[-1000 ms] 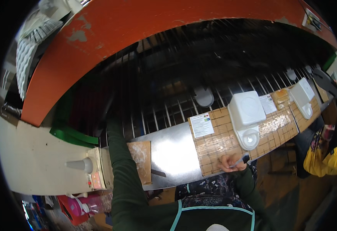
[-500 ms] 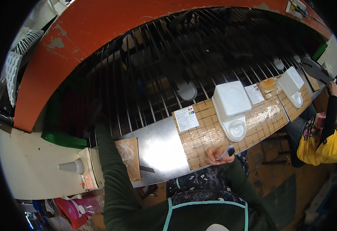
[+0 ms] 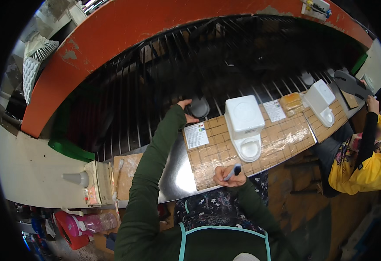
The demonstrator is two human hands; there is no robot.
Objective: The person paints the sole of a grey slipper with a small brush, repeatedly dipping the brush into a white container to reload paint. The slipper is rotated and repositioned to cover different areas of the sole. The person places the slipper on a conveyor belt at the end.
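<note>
My left hand (image 3: 188, 111) reaches over the metal rods to a grey shoe sole (image 3: 199, 107). Its thumb and fingers are spread around the near-left edge of the sole; a firm hold does not show. Above the front edge of the cardboard-covered worktop (image 3: 212, 163), my right hand (image 3: 230, 177) is closed around a small pale-handled brush (image 3: 234, 171), dark end up. A white plastic dispenser (image 3: 244, 119) with a round cup (image 3: 248, 150) at its front stands just beyond the right hand.
A printed card (image 3: 196, 135) lies left of the dispenser. Farther right are a second card (image 3: 274, 111), a yellowish block (image 3: 292, 103) and another white dispenser (image 3: 320, 96). At the far right a person in yellow holds a dark sole (image 3: 351, 83). A grey cone (image 3: 75, 178) juts out at left.
My left hand has come out of the dark area at the left and over to the grey sole. My right hand still holds the brush, now turned more upright. The view has shifted slightly.
</note>
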